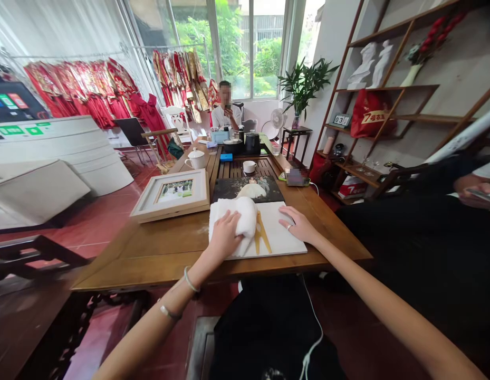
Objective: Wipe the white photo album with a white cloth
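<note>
A white board (284, 230) lies flat near the front edge of the wooden table. On its left side is a bulky, folded white cloth (248, 214), soft and fluffy like a towel. My left hand (227, 233) rests on top of this cloth, fingers stretched and slightly apart; its palm side is hidden. Beside the cloth, a yellow two-legged piece (262, 235) lies on the board, its exact kind unclear. My right hand (299, 224), with a ring on one finger, touches the right part of the board with fingers spread.
A framed photo (175, 191) lies left of the board, and a dark picture panel (268, 187) touches its far side. Beyond stand a lidded cup (195, 158), a small white cup (249, 167) and a black pot (252, 142). One person sits opposite, another at right.
</note>
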A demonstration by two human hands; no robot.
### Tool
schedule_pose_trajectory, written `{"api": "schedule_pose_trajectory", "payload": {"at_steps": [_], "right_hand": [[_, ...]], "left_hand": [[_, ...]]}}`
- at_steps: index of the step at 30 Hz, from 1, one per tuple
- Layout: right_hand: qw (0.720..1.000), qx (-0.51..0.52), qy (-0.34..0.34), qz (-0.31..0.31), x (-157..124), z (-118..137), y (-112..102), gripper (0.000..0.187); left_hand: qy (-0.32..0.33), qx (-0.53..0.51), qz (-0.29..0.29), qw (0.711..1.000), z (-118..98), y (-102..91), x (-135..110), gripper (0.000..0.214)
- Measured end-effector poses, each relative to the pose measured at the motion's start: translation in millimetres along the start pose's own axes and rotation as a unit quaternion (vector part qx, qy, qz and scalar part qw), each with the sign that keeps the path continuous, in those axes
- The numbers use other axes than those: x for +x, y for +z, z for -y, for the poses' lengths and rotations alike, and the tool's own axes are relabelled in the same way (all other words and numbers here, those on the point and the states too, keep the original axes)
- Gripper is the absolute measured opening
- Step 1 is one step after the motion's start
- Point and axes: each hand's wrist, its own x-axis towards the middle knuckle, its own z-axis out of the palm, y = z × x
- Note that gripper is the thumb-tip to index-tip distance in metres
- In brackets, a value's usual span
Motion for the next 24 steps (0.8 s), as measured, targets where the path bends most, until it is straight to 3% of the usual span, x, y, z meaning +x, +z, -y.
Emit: {"api": "schedule_pose_trajectory", "payload": {"at_steps": [7, 11, 15, 24], "right_hand": [[1.0, -0.003, -0.006, 0.0, 0.0, -1.3, 1.5, 0.032], [1.0, -0.001, -0.008, -0.001, 0.0, -1.3, 1.6, 0.032], [1.0, 0.0, -0.008, 0.003, -0.5, -1.0, 0.1, 0.033], [1.0, 0.002, -0.007, 0.001, -0.5, -1.2, -0.6, 0.032]], "left_hand": [[0.016, -0.045, -0.009, 0.999, -21.5, -0.7, -66.8, 0.07], [0.036, -0.058, 0.009, 0.998, -25.7, -6.7, -75.6, 0.073], [0.013, -0.037, 0.019, 0.999, -24.6, -9.5, -50.3, 0.068], [0.0, 0.005, 0.023, 1.0, -6.7, 2.3, 37.9, 0.057]]}}
